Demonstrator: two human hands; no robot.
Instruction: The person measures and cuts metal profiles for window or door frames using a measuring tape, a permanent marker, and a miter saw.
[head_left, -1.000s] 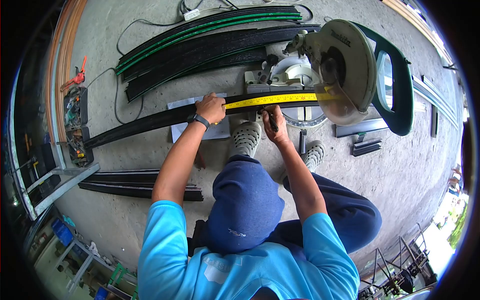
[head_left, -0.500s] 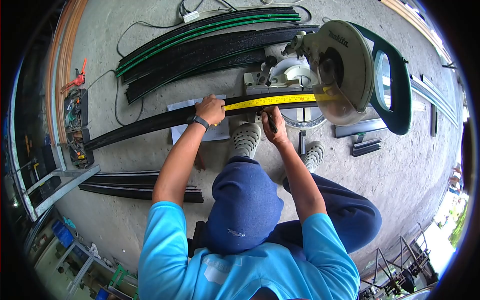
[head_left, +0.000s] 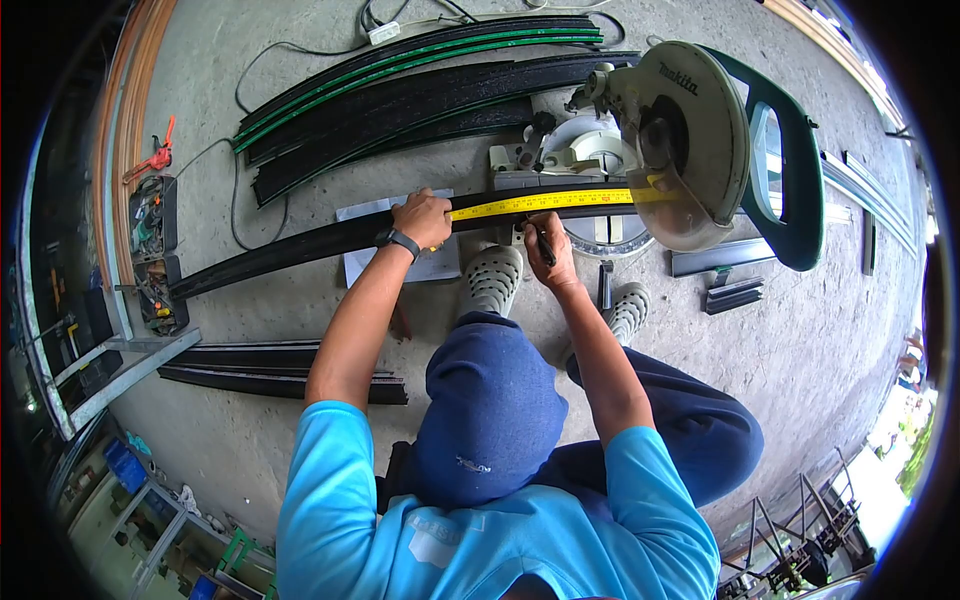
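Observation:
My left hand [head_left: 422, 218] is closed around a tape measure, whose case mostly hides under the fingers. Its yellow blade [head_left: 540, 203] runs right along a long black profile [head_left: 290, 248] to the miter saw's clear guard. That profile lies across the bed of the miter saw [head_left: 690, 140]. Just below the blade, my right hand [head_left: 552, 258] grips a black marker [head_left: 544, 248], with the fingertips near the profile's front edge. A sheet of white paper [head_left: 400, 265] lies on the floor, partly beneath the profile and my left hand.
Several black and green profiles [head_left: 400, 95] lie behind the saw. More profiles [head_left: 280, 370] rest at left, near a metal frame [head_left: 130, 380] and open tool cases [head_left: 155, 270]. Short black offcuts [head_left: 733, 294] sit right of my foot. A cable [head_left: 238, 205] curves across the floor.

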